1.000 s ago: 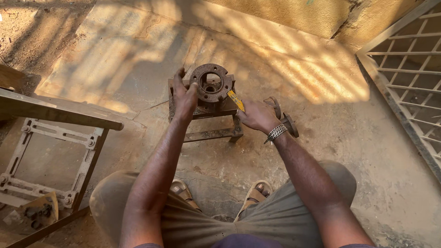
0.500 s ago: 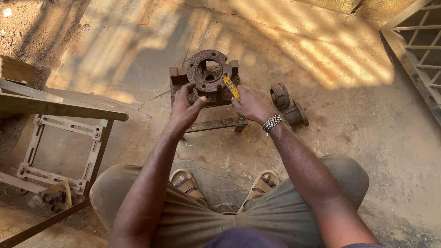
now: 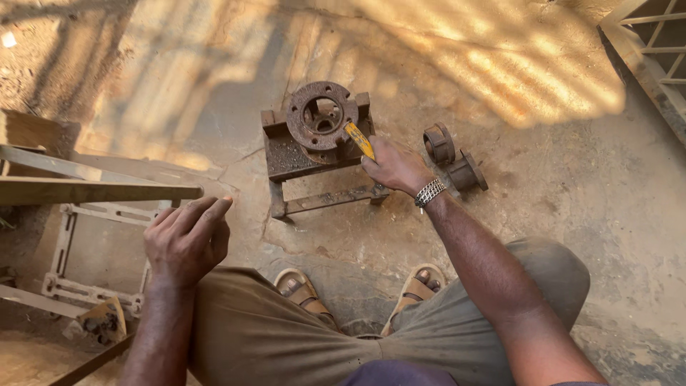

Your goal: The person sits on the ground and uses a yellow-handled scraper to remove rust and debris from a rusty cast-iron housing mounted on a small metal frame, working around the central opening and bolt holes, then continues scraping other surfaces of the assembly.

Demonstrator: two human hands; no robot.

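Floor: rough, cracked concrete ground (image 3: 543, 214), dusty and stained brown.
Light: warm sunlight falls in slanted stripes across the far part of the ground, with barred shadows between them.
Upper right corner: a metal grille (image 3: 661, 50) set on a raised concrete edge.
Left edge: a wooden bench (image 3: 78, 187) above a pale metal frame (image 3: 68, 246) lying flat on the ground.

The right arm stretches from the lower right toward the frame's centre, its hand (image 3: 395, 166) curled closed, knuckles up. The left hand (image 3: 184, 239) hovers at lower left, above the knee (fingers loose, slightly spread), forearm rising from the bottom edge.
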